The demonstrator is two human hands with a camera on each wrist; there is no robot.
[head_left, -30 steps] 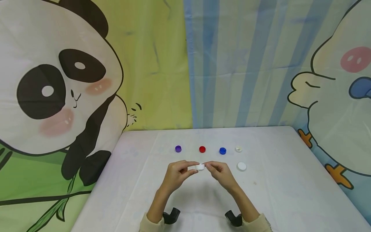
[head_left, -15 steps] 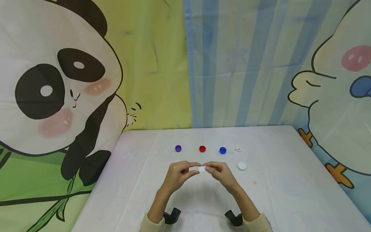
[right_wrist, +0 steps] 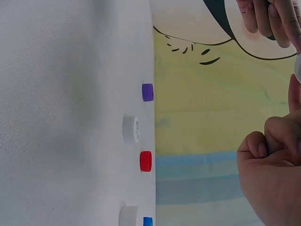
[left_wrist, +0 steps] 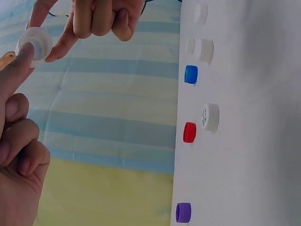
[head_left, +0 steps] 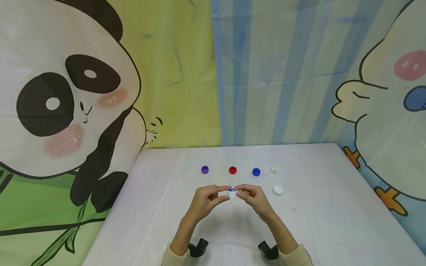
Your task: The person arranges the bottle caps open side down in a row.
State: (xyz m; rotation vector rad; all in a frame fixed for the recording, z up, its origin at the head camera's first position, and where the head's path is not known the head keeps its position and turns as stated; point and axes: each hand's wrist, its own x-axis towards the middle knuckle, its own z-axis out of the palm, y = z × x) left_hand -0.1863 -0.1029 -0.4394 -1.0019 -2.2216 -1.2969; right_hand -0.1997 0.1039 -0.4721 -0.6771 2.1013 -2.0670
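In the head view my left hand (head_left: 208, 197) pinches a small white bottle cap (head_left: 232, 193) between thumb and index finger. My right hand (head_left: 252, 195) grips the same cap from the other side with thumb and index finger. Blue shows on its top. Seen from the left wrist, the cap (left_wrist: 41, 40) looks pale and translucent, with a thumb over its face. The right wrist view catches only the edge of the cap (right_wrist: 298, 68). Both hands are raised above the white table, their shadow falling on it.
Along the back lie a purple cap (head_left: 204, 169), a red cap (head_left: 232, 170), a blue cap (head_left: 256, 171) and a clear cap (head_left: 274, 170). A white cap (head_left: 277, 190) sits right of my hands. The left wrist view adds a printed white cap (left_wrist: 210, 117) and another white cap (left_wrist: 205, 50).
The held cap has turned between the fingers, so blue now shows on its top where only white did. My right fingers have closed in over its edge; both hands otherwise stay in place.
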